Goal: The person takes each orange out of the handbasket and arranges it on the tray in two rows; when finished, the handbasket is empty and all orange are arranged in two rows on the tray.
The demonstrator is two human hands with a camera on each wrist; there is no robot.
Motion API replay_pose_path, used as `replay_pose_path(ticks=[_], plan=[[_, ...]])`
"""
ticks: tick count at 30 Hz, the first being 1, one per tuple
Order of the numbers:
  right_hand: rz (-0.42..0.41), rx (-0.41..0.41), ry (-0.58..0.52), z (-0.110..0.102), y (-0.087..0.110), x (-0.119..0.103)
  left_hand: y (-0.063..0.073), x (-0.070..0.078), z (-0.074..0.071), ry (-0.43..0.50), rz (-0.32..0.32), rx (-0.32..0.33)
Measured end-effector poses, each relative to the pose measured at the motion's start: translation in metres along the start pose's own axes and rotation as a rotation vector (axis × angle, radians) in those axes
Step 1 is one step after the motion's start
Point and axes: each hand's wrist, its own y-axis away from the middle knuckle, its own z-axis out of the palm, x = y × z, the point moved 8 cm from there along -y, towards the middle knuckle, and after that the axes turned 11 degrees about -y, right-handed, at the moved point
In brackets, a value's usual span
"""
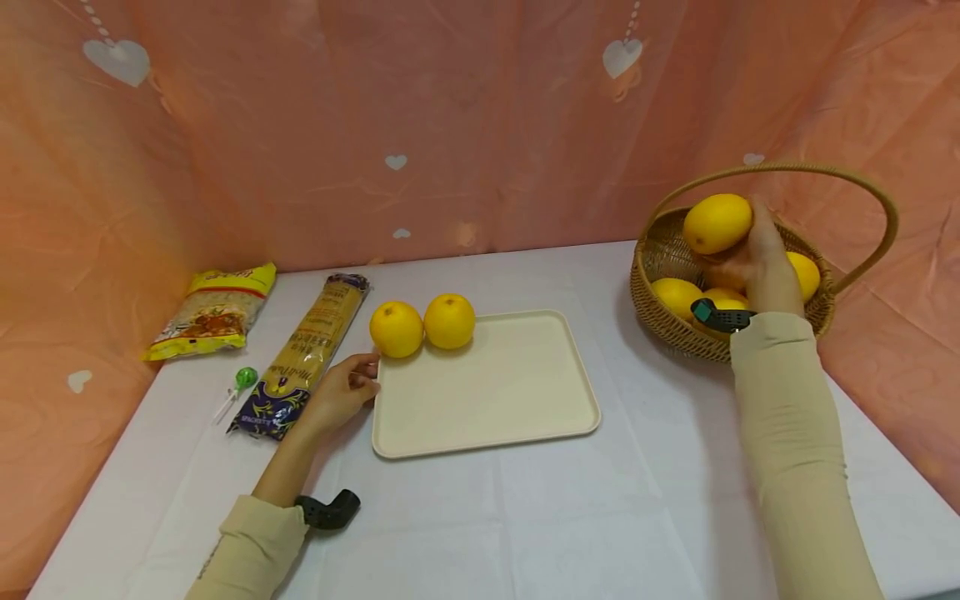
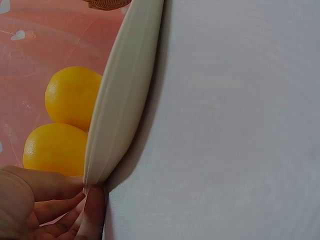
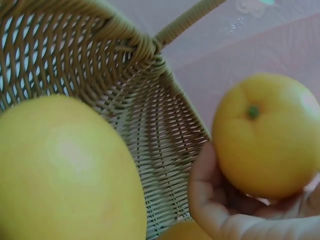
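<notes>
Fingers [image 2: 57, 187] of the left hand [image 1: 342, 395] pinch the tray [image 1: 491, 400]; the right hand [image 1: 771, 265], partly hidden, grips an orange [image 1: 717, 223].

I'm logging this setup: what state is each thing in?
Left hand: pinching the tray by its edge
Right hand: gripping one yellow fruit, raised
Tray: lying flat
Two fruits: resting on the tray's far-left corner
Basket: upright, handle raised, other fruits inside
Spaghetti packet: lying flat, apparently unopened
Yellow bag: lying down, apparently unopened
Lollipop: lying on its side
</notes>
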Motion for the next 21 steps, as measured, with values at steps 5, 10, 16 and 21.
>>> replay_pose_path(ticks=[5,10,16,21], plan=[[0.001,0.041,-0.227,-0.0036,0.0023,-0.0017,-0.0007,-0.0008,-0.0008,-0.005,-0.001,0.000],[-0.038,0.032,-0.272,-0.0029,0.0048,-0.0031,-0.0004,-0.0001,-0.0018,-0.002,0.011,0.005],[-0.075,0.028,-0.209,-0.0009,0.0078,-0.0025,-0.0009,-0.0007,-0.0022,0.001,0.005,0.001],[-0.070,0.085,-0.103,-0.0028,0.0095,-0.0010,-0.0012,-0.0009,-0.0026,-0.002,0.006,0.002]])
